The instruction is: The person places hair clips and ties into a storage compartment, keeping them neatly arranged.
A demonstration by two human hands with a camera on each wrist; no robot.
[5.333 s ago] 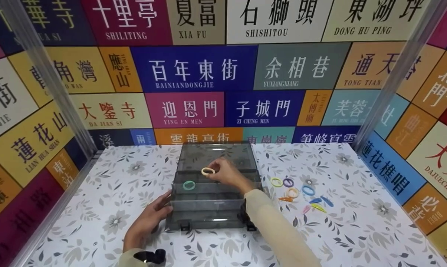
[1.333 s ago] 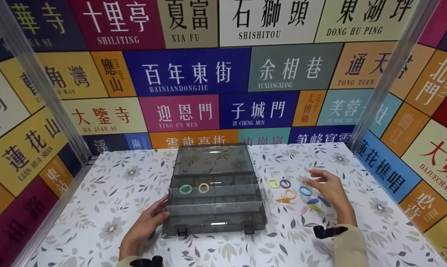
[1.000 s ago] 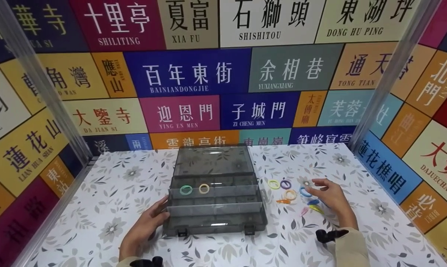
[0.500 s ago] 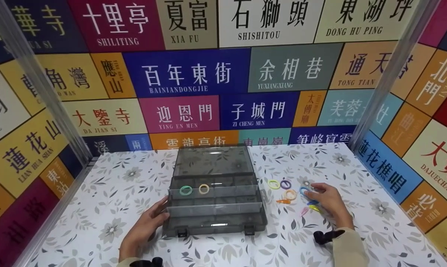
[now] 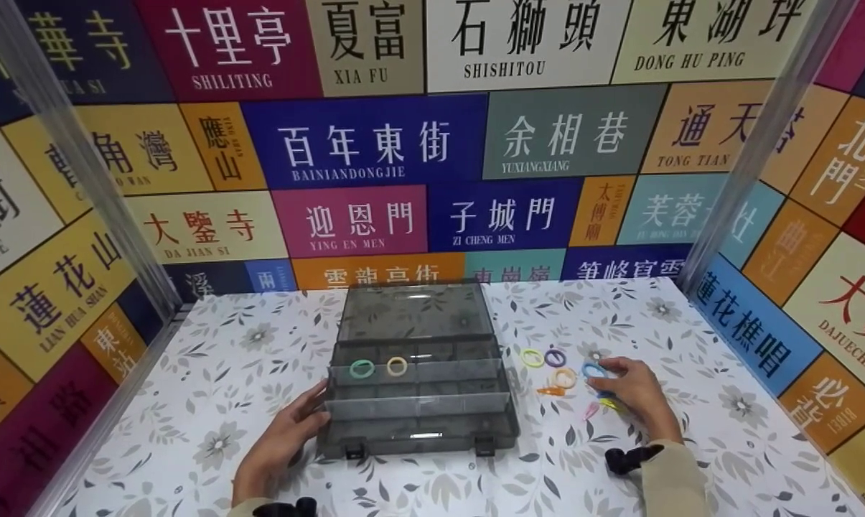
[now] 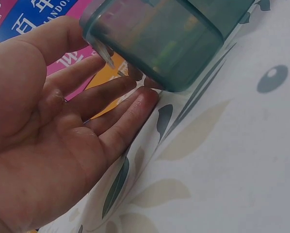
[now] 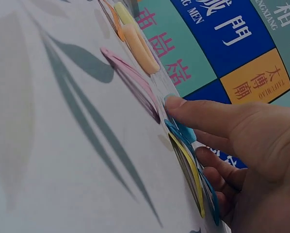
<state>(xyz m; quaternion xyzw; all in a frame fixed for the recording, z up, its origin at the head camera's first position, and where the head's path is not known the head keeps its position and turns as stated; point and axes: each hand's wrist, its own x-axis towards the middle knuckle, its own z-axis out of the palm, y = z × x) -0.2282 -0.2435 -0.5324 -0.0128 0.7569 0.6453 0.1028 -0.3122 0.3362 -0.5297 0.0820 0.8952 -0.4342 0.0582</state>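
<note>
Thumb and index finger of my right hand (image 5: pixel 637 391) pinch a light blue hair tie (image 5: pixel 594 369) at the table; in the right wrist view the thumb lies on its near side. Under that hand are a yellow hair clip (image 7: pixel 189 174) and dark blue clips (image 7: pixel 210 194), partly hidden. My left hand (image 5: pixel 285 434) rests with relaxed, fairly straight fingers against the left side of a grey see-through compartment box (image 5: pixel 421 434). In the box's back row sit a green hair tie (image 5: pixel 362 369) and a cream hair tie (image 5: pixel 397 366), in separate compartments.
Beside the box lie a yellow-green hair tie (image 5: pixel 532 357), a purple one (image 5: pixel 555 357), a peach one (image 5: pixel 564 378), an orange clip (image 5: pixel 551 391) and a pink clip (image 5: pixel 591 410). The raised box lid (image 5: pixel 414 312) stands behind. Sign-covered walls enclose the flower-patterned table (image 5: pixel 217 438).
The cream hair tie went from my right hand into the box's back row. That hand then moved right and down to the light blue hair tie. My left hand stays at the box.
</note>
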